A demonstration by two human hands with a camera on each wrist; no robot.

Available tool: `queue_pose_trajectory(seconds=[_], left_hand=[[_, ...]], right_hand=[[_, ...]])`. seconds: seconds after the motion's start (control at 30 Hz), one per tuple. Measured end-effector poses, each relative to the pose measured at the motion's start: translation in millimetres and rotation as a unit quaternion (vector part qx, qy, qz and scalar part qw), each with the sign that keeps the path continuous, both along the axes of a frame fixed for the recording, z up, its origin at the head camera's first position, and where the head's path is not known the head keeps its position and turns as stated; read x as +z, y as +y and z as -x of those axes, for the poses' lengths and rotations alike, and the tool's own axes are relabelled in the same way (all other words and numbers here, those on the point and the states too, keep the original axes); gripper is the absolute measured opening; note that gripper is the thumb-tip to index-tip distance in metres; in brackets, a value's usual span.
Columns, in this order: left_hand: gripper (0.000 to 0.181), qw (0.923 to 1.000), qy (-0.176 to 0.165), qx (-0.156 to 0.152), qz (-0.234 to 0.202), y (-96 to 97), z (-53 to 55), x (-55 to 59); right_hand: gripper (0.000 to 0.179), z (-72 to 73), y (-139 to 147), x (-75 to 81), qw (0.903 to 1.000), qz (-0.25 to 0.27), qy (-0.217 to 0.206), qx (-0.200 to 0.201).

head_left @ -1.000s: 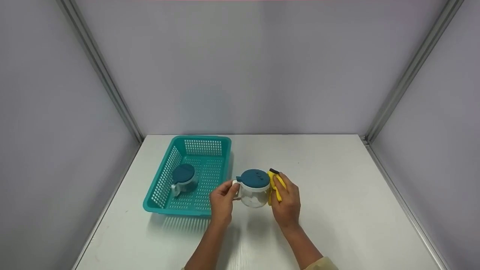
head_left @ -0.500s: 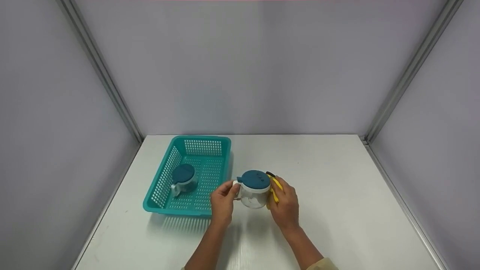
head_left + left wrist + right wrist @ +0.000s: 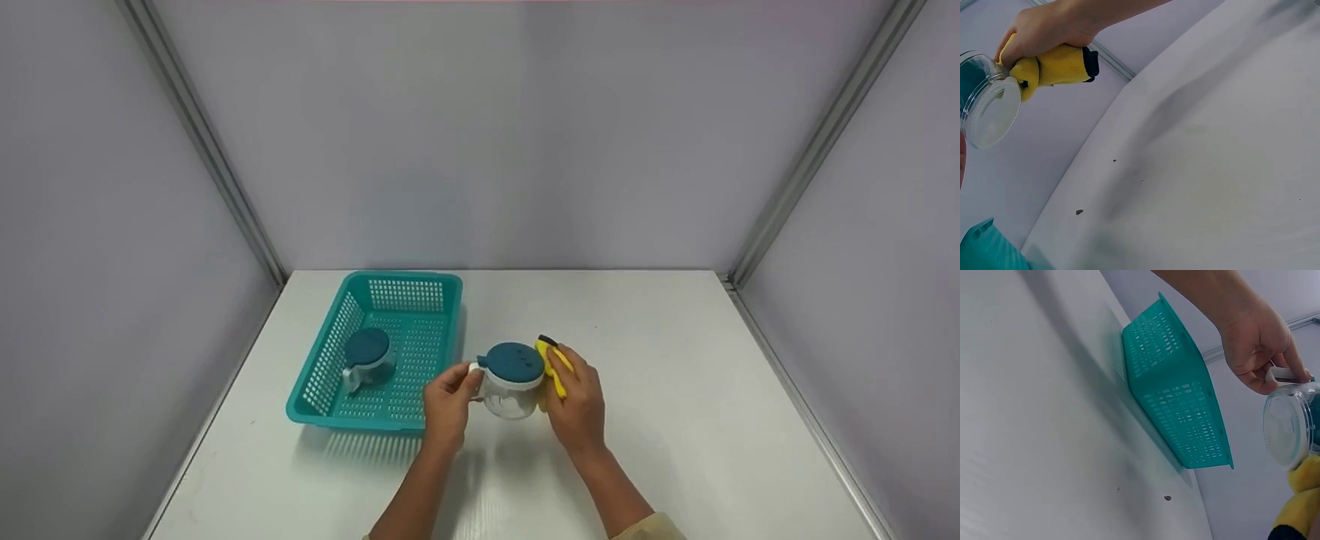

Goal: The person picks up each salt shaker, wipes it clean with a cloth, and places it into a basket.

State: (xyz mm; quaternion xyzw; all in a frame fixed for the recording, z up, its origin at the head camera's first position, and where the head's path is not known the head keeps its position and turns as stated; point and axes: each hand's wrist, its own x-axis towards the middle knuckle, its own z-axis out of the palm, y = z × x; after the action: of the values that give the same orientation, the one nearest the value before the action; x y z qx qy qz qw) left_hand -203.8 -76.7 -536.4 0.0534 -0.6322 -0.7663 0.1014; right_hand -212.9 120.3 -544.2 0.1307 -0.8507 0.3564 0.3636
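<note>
A clear glass jar (image 3: 511,403) with a blue lid (image 3: 514,361) and a white handle is held above the table, lid upward. My left hand (image 3: 448,401) pinches the handle (image 3: 1285,375) between thumb and fingers. On the jar's other side my right hand (image 3: 578,397) grips a yellow cloth (image 3: 1064,64) with a black edge. The cloth lies against the glass wall, as the left wrist view shows. In the right wrist view, the jar's round base (image 3: 1283,430) faces the camera, and the right hand is mostly out of frame.
Left of my hands stands a teal plastic basket (image 3: 356,424) with perforated walls. A second lidded jar (image 3: 368,349) lies in it. Under everything is a white table (image 3: 675,420) with a few small dark marks, bounded by grey panels (image 3: 480,150) at the back and sides.
The jar and my left hand have shifted slightly right and down. My right hand slid the cloth toward the front of the glass wall, then back up, with its black end rising again.
</note>
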Motion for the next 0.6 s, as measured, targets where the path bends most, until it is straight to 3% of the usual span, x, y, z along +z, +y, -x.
queue_pose_trajectory(seconds=[0.27,0.6], left_hand=[[0.025,1.0000,0.004,0.001,-0.003,0.5,0.4,-0.6],[0.027,1.0000,-0.002,0.001,-0.008,0.1,-1.0,3.3]], right_hand=[[0.040,1.5,0,-0.1,0.9999,-0.010,0.000,-0.005],[0.041,1.3,-1,-13.1,0.9998,-0.020,0.004,0.006]])
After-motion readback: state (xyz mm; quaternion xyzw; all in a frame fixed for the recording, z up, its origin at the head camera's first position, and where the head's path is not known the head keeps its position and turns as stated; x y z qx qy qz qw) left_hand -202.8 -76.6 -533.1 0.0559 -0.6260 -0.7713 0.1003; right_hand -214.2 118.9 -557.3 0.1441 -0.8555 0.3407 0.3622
